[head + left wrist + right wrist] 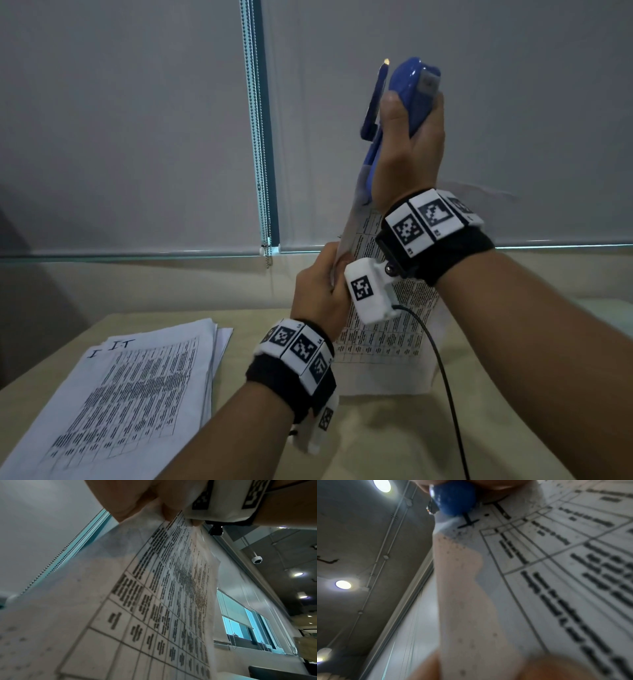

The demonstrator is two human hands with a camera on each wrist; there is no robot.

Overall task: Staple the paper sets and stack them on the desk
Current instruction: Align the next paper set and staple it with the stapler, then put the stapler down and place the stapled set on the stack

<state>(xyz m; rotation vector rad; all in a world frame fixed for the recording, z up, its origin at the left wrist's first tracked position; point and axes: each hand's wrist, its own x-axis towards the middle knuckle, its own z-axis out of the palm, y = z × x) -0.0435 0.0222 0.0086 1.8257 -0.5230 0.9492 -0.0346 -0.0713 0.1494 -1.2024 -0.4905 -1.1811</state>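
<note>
Above the beige desk [267, 329], right hand [407, 150] is wrapped around a glossy blue plastic stapler [409, 96], held upright with its mouth closed over the top corner of a white printed-table paper set [387, 329]. Left hand [318, 291], just below the right wrist, pinches the set's near edge between thumb and fingers; the sheets hang down to the desk. Left of the left forearm, well apart, lies a stack of white printed paper sets [137, 387].

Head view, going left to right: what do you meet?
Stack of papers on the desk → bead chain → left hand pinching the held paper set → right hand gripping the blue stapler.
</note>
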